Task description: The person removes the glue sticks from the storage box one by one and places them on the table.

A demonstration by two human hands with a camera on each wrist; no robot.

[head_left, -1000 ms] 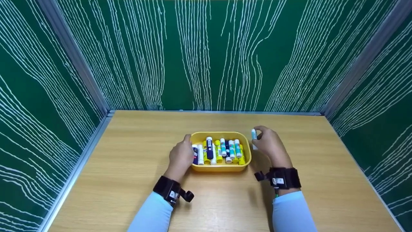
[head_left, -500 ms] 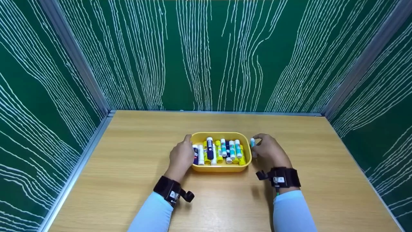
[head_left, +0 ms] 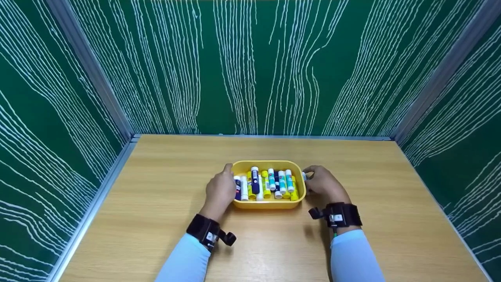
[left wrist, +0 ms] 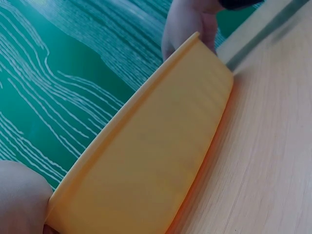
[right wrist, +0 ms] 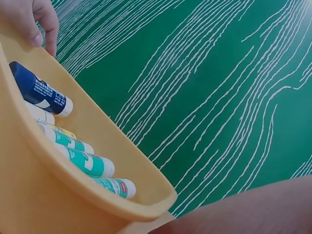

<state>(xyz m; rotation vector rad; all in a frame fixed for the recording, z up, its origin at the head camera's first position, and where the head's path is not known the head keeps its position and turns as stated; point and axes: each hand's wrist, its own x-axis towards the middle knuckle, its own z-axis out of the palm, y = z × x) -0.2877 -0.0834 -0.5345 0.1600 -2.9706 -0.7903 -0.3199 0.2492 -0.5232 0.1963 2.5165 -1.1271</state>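
Note:
A yellow plastic tub (head_left: 270, 205) holds several glue sticks, some white and teal (head_left: 289, 180), some yellow (head_left: 266, 186), some dark blue (head_left: 255, 182). My left hand (head_left: 222, 190) grips the tub's left end, its thumb and fingers at the rim, as the right wrist view also shows. Just outside the opposite end, my right hand (head_left: 325, 183) pinches another glue stick (head_left: 304, 176); only its pale end shows past the fingers. In the left wrist view the tub's outer wall (left wrist: 146, 151) hides the contents.
The tub stands on a wooden table (head_left: 176, 168). Green panels with white wavy lines (head_left: 238, 78) enclose the back and sides, joined by grey metal posts (head_left: 92, 70). Each wrist wears a black strap (head_left: 340, 215).
My right hand has lowered and moved slightly left with the glue stick, from upright beside the tub to close against its right end. The left hand and tub stay put.

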